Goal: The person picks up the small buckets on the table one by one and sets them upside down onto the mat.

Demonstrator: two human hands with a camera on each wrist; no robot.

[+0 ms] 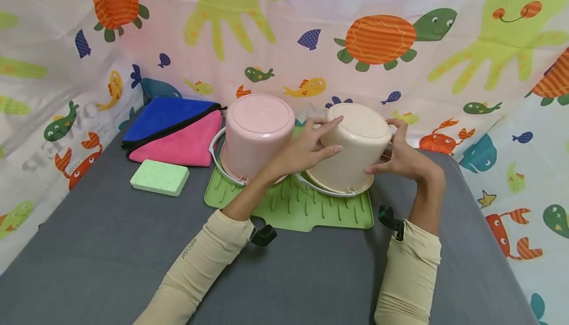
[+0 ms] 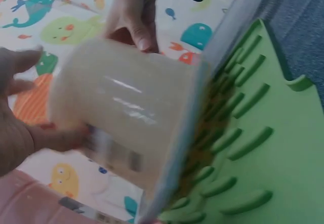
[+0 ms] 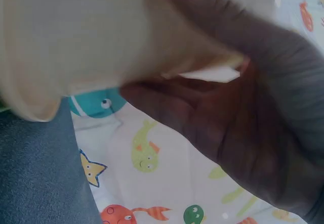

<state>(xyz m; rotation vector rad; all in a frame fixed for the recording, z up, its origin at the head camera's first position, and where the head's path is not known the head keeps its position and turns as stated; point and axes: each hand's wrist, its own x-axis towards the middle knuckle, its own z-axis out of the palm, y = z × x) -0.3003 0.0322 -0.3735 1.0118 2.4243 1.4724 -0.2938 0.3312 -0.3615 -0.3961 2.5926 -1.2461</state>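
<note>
A cream bucket (image 1: 351, 152) is upside down and slightly tilted over the green ridged drying mat (image 1: 338, 216). My right hand (image 1: 406, 154) grips its right side, thumb on the near wall and fingers behind. My left hand (image 1: 311, 144) is at its left side with fingers spread. In the left wrist view, that hand's blurred thumb is at the wall of the bucket (image 2: 126, 92), while its other fingers stand apart from it. A pink bucket (image 1: 258, 137), also upside down, stands on the mat to the left, its white handle lowered.
Left of the buckets lie a folded blue and pink cloth (image 1: 178, 132) with black edging and a light green sponge (image 1: 160, 177). The grey table (image 1: 311, 275) spreads towards me. A curtain with sea animals (image 1: 275, 28) hangs close behind and at the sides.
</note>
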